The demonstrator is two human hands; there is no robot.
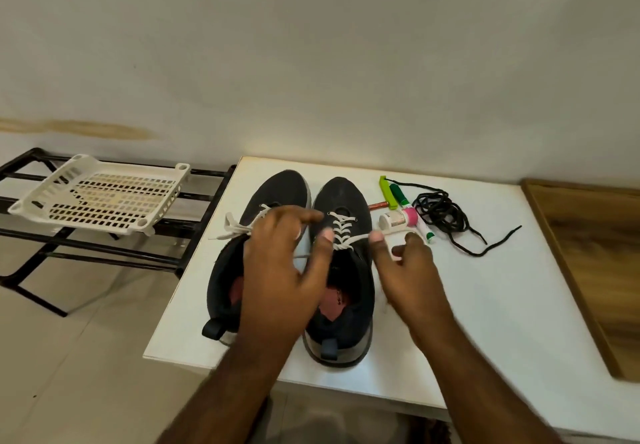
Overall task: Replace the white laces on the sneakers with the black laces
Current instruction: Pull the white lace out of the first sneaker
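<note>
White table (485, 305): carries two dark sneakers, side by side, toes toward the wall. Right sneaker (341, 270): white lace (341, 232) criss-crossed through its eyelets. Left sneaker (249, 243): white lace lying loose across it. Left hand (280, 270): fingers spread over both sneakers, thumb at the right sneaker's lacing. Right hand (408, 270): pinches one end of that lace. One bundle of black laces (440, 211): right of the sneakers, near the wall.

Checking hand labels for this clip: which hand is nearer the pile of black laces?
Right. The right hand is beside the right sneaker, just left of the black laces; the left hand is farther away, over the two sneakers.
</note>
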